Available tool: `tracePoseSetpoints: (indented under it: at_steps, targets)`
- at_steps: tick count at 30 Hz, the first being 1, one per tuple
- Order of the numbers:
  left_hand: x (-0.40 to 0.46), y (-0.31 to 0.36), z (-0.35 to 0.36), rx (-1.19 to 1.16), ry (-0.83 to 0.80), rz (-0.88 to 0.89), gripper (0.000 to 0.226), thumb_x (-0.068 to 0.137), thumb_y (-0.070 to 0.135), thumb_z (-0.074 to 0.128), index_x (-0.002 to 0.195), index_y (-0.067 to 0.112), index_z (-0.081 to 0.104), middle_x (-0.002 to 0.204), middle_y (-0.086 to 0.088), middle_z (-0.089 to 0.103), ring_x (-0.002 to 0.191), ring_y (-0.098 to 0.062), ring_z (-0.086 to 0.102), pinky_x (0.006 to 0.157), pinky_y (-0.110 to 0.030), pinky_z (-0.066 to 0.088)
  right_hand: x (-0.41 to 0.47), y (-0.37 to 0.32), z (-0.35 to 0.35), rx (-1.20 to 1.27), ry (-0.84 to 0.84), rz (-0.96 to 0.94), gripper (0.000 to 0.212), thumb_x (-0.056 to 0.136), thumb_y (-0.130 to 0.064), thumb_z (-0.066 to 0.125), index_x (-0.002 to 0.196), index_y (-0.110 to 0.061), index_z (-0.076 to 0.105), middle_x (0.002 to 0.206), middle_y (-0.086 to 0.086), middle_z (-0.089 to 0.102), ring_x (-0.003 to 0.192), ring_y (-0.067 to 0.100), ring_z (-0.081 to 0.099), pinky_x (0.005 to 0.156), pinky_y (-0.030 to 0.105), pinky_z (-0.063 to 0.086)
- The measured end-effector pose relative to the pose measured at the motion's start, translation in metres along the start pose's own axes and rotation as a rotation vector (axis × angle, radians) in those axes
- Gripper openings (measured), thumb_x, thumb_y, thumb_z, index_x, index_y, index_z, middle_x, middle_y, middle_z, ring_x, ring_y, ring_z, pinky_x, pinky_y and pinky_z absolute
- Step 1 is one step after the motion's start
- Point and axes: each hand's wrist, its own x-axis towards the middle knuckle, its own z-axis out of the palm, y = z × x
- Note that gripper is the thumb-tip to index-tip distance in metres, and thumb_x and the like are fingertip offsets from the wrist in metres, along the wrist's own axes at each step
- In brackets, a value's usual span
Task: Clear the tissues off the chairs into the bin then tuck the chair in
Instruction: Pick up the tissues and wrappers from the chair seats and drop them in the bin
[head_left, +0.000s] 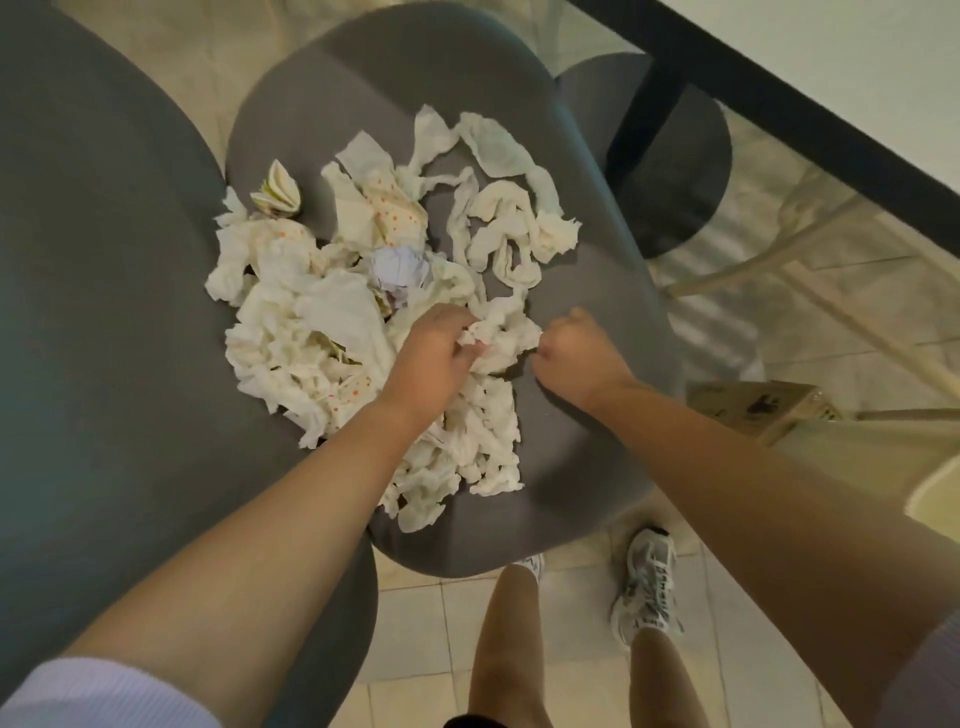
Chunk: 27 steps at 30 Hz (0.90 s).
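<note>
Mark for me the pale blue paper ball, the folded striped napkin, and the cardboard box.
pale blue paper ball (399, 273), head view, middle of the crumpled ball.
folded striped napkin (278, 192), head view, centre of its folds.
cardboard box (758, 410), head view, its top face.

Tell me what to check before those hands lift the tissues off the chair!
1. Left hand grips a crumpled white tissue clump: ok.
2. Right hand curled on the same clump's edge: ok.
3. All tissues gathered: not ok; a big pile of white and orange-dotted tissues is spread over the round grey chair seat.
4. Bluish crumpled paper ball picked up: not ok.
5. Bin within reach: cannot tell; none in view.
6. Chair tucked under the white table with black edge: not ok.
</note>
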Motion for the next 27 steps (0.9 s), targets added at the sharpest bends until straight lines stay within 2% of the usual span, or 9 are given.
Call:
tracePoseSetpoints:
  at_steps: [4, 8, 10, 12, 13, 15, 17, 24, 27]
  targets:
    - [-0.009, 0.018, -0.011, -0.296, 0.129, -0.192, 0.023, 0.093, 0.007, 0.041, 0.114, 0.014, 0.047, 0.079, 0.002, 0.05, 0.062, -0.008, 0.044, 0.05, -0.011, 0.034, -0.014, -0.01, -0.017, 0.057, 0.024, 0.052, 0.028, 0.086, -0.008, 0.049, 0.06, -0.003, 0.043, 0.061, 0.004, 0.034, 0.078, 0.02, 0.038, 0.063, 0.026, 0.031]
    - [-0.011, 0.028, -0.018, -0.665, 0.321, -0.438, 0.031, 0.093, 0.008, 0.029, 0.117, 0.016, 0.047, 0.071, 0.004, 0.045, 0.059, -0.009, 0.04, 0.055, -0.023, 0.036, -0.022, -0.013, -0.024, 0.267, 0.047, 0.135, 0.025, 0.077, 0.008, 0.044, 0.065, -0.012, 0.035, 0.068, 0.004, 0.038, 0.072, 0.024, 0.042, 0.047, 0.024, 0.025]
    - [-0.011, 0.034, -0.021, -0.86, 0.368, -0.541, 0.032, 0.096, 0.018, 0.033, 0.126, 0.019, 0.045, 0.097, 0.002, 0.057, 0.088, -0.012, 0.054, 0.077, -0.026, 0.044, -0.027, -0.013, -0.025, 0.405, 0.065, 0.138, 0.025, 0.078, 0.009, 0.041, 0.087, -0.014, 0.045, 0.097, 0.011, 0.05, 0.085, 0.028, 0.049, 0.055, 0.027, 0.035]
    - [-0.015, 0.04, -0.024, -0.907, 0.354, -0.638, 0.052, 0.096, 0.037, 0.043, 0.143, 0.02, 0.026, 0.136, 0.003, 0.042, 0.125, -0.015, 0.04, 0.104, -0.035, 0.033, -0.032, -0.013, -0.025, 0.424, 0.048, 0.116, 0.042, 0.083, 0.007, 0.041, 0.116, -0.016, 0.049, 0.131, 0.01, 0.042, 0.112, 0.029, 0.048, 0.079, 0.033, 0.045]
    - [-0.017, 0.042, -0.026, -0.901, 0.348, -0.664, 0.06, 0.094, 0.04, 0.046, 0.144, 0.017, 0.022, 0.135, 0.006, 0.038, 0.125, -0.012, 0.036, 0.107, -0.036, 0.029, -0.033, -0.013, -0.025, 0.399, 0.042, 0.11, 0.047, 0.085, 0.008, 0.039, 0.126, -0.013, 0.047, 0.138, 0.01, 0.038, 0.122, 0.029, 0.044, 0.091, 0.033, 0.043]
    - [-0.021, 0.045, -0.031, -0.947, 0.36, -0.623, 0.043, 0.094, 0.033, 0.05, 0.132, 0.02, 0.038, 0.117, 0.013, 0.044, 0.113, -0.009, 0.041, 0.102, -0.035, 0.035, -0.037, -0.012, -0.026, 0.355, 0.052, 0.092, 0.046, 0.085, 0.011, 0.036, 0.126, -0.003, 0.05, 0.132, 0.016, 0.046, 0.122, 0.032, 0.045, 0.098, 0.034, 0.042]
    - [-0.025, 0.049, -0.04, -1.06, 0.415, -0.588, 0.018, 0.093, 0.021, 0.052, 0.111, 0.022, 0.05, 0.109, 0.005, 0.059, 0.107, -0.017, 0.057, 0.094, -0.038, 0.047, -0.045, -0.012, -0.03, 0.338, 0.082, 0.068, 0.042, 0.083, 0.014, 0.035, 0.116, 0.002, 0.058, 0.117, 0.021, 0.055, 0.107, 0.036, 0.054, 0.085, 0.034, 0.047]
    - [-0.036, 0.059, -0.078, -1.36, 0.569, -0.559, 0.03, 0.087, 0.002, 0.044, 0.113, 0.014, 0.05, 0.086, -0.005, 0.064, 0.075, -0.018, 0.066, 0.064, -0.034, 0.058, -0.073, -0.015, -0.051, 0.379, 0.179, 0.039, 0.039, 0.079, 0.016, 0.035, 0.1, -0.008, 0.058, 0.103, 0.011, 0.046, 0.077, 0.027, 0.048, 0.066, 0.031, 0.042]
    - [-0.044, 0.068, -0.087, -1.496, 0.437, -0.566, 0.015, 0.093, 0.018, 0.046, 0.093, 0.01, 0.059, 0.081, -0.003, 0.067, 0.079, -0.019, 0.066, 0.073, -0.034, 0.058, -0.085, -0.015, -0.058, 0.428, 0.206, 0.018, 0.039, 0.081, 0.015, 0.035, 0.103, -0.008, 0.057, 0.097, 0.005, 0.036, 0.074, 0.025, 0.045, 0.064, 0.03, 0.039]
